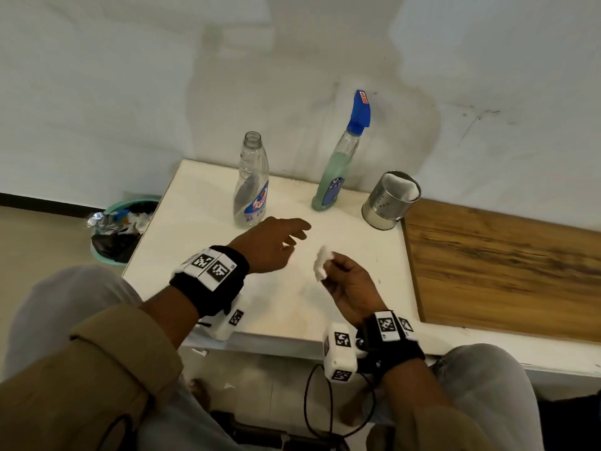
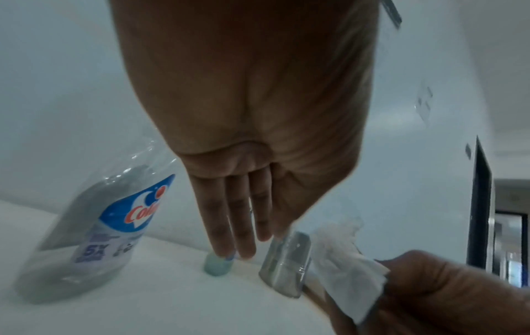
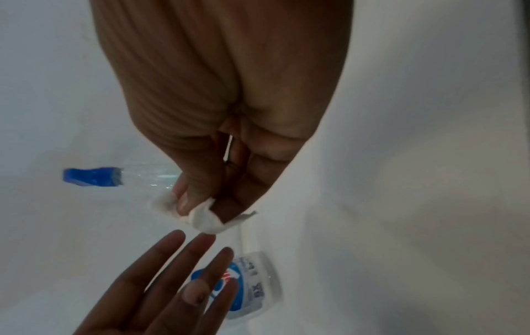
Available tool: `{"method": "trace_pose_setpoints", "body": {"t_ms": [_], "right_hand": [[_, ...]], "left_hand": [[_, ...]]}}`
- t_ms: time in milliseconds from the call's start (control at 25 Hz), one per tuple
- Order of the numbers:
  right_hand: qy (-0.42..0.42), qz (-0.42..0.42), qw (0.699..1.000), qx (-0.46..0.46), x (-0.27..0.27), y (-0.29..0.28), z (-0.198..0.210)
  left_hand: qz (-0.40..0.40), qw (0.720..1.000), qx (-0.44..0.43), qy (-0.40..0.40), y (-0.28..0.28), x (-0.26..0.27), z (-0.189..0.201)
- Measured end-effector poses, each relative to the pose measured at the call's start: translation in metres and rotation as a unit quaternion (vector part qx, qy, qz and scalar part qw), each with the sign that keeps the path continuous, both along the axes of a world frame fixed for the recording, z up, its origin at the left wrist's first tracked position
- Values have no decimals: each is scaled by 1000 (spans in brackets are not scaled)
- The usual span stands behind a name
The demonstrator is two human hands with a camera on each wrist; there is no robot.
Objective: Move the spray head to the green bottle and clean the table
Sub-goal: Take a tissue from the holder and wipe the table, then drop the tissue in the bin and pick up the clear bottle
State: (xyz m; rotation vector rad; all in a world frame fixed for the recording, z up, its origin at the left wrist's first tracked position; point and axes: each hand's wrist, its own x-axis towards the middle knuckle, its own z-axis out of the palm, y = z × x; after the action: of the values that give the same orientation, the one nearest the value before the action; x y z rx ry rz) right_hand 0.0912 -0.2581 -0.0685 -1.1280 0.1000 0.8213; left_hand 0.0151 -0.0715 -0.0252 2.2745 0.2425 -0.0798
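Two hands over white table (image 1: 201, 203): right hand (image 1: 349, 284) pinching one crumpled white tissue (image 1: 322, 264), left hand (image 1: 273, 244) hovering, fingers straight, holding nothing. Two plastic bottles upright behind: clear bottle (image 1: 251, 187) uncapped, green bottle (image 1: 335, 172) wearing blue spray head (image 1: 360, 112). One perforated metal cup (image 1: 390, 200), contents unclear.

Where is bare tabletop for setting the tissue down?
Bare white table lies left of the clear uncapped bottle, and along the near edge between the left hand and right hand, which pinches the white tissue. Crowded: the back row of clear bottle, green spray bottle and steel tin.
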Motion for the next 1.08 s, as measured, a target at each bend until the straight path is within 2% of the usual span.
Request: {"method": "trace_pose_setpoints", "body": {"t_ms": [80, 200, 280, 480, 640, 800, 960, 1080], "right_hand": [[20, -3, 997, 80, -1, -1, 11], [5, 9, 993, 120, -9, 3, 17], [-5, 10, 993, 121, -12, 2, 15], [-46, 37, 992, 107, -23, 2, 7], [-157, 136, 977, 49, -33, 14, 21], [-225, 202, 953, -8, -43, 24, 21], [-229, 227, 945, -62, -49, 21, 11], [-231, 250, 933, -115, -48, 18, 7]], "left_hand": [[-15, 997, -77, -28, -17, -5, 16], [5, 992, -98, -78, -38, -8, 27], [29, 991, -87, -95, -43, -10, 25], [47, 993, 38, -101, -37, -15, 25], [147, 984, -1, -96, -18, -29, 25], [270, 959, -20, -88, 44, -62, 27], [440, 889, 10, -123, 154, -99, 33], [494, 863, 60, -90, 225, -103, 15]]}}
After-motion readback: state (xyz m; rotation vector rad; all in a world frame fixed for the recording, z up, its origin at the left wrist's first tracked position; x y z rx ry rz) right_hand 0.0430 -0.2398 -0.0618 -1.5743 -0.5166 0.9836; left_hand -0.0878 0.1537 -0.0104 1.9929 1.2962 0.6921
